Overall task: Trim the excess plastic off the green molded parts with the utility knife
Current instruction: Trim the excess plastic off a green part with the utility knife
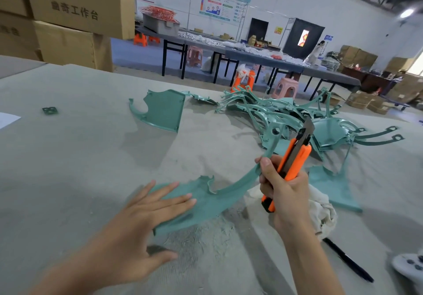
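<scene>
A green molded part (212,199) with a long curved arm lies on the grey table cloth (91,157) in front of me. My left hand (146,217) presses flat on its broad end, fingers straight. My right hand (283,191) grips an orange utility knife (293,159), blade extended and pointing up and away, held just right of the part's curved arm. My right thumb touches the arm. A pile of green molded parts (286,116) lies behind the knife, and a single flat green part (163,109) rests further left.
A crumpled white rag (322,212) and another green piece (332,187) lie to the right. A black pen (348,260) and a white controller (409,267) sit at the lower right. A small green scrap (49,110) is at the far left. Cardboard boxes (68,20) stand behind the table.
</scene>
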A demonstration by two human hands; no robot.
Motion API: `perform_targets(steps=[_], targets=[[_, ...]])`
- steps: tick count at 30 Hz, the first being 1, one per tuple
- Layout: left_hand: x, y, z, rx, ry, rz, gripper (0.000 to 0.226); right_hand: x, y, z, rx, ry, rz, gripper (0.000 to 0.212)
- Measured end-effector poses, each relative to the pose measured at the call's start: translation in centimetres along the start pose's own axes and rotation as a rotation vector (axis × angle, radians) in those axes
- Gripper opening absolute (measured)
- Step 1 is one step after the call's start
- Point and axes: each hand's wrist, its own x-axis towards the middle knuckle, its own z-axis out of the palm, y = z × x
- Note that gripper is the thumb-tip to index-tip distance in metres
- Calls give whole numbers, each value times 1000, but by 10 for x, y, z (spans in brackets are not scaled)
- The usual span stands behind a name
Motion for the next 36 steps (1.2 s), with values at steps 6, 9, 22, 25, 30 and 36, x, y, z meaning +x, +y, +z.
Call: perform_targets(steps=[6,9,22,25,30,36], targets=[[2,-24,-4,-453,156,-330,101,-1,-1,-3,61,52,-43,11],[4,-25,-6,-1285,526,-619,82,-1,-1,-3,155,111,-97,24],[15,16,-4,-829,893,-740,5,-7,-5,16,133,293,-9,43],[11,14,3,-444,855,-734,35,-21,-7,30,-3,74,-11,45],[10,20,4,-304,840,-608,34,-59,-5,66,-473,-520,-251,42],[4,13,2,-360,804,-518,46,-63,-15,69,-643,-587,-388,28]])
